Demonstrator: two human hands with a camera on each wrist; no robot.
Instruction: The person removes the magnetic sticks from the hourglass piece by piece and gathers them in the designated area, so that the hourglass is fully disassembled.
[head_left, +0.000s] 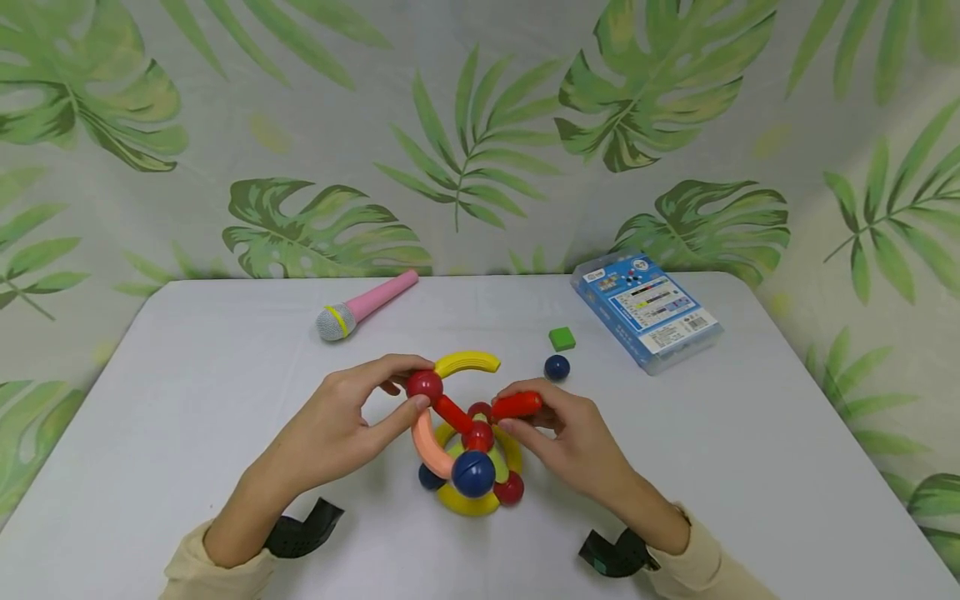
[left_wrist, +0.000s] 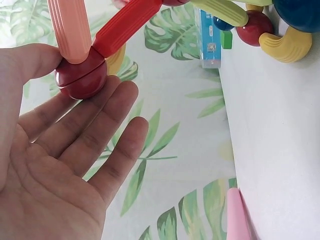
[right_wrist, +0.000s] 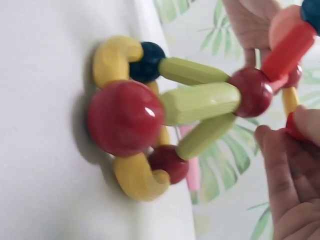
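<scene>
Ball-and-rod model (head_left: 477, 437) sits front-centre on the desk (head_left: 225, 358), well along by my read. Left grip (head_left: 348, 417) has the upper-left red ball (head_left: 425, 387) pinched between thumb and fingers. Right grip (head_left: 558, 425) pinches a short red rod (head_left: 517, 405), held just beside the model; can't tell if its end touches anything.

Done: base ring of yellow curved pieces (head_left: 468, 504) with balls between them, three light-green rods (right_wrist: 202, 102) rising to the centre red ball (right_wrist: 253, 93). From there one red arm (head_left: 452, 413) runs to the ball in my left grip, another (right_wrist: 290, 51) to the upper navy ball (head_left: 473, 474). Salmon arc (head_left: 430, 448) bridges those two upper balls.

Left, judging from layout: yellow arc (head_left: 468, 362) is on the pinched ball at one end only, far end bare. Held rod looks unplaced. Loose navy ball (head_left: 557, 367) and green block (head_left: 562, 338) lie off to the right, unattached; can't say if either belongs in the build. Upper part reads as unfinished, base as complete.
</scene>
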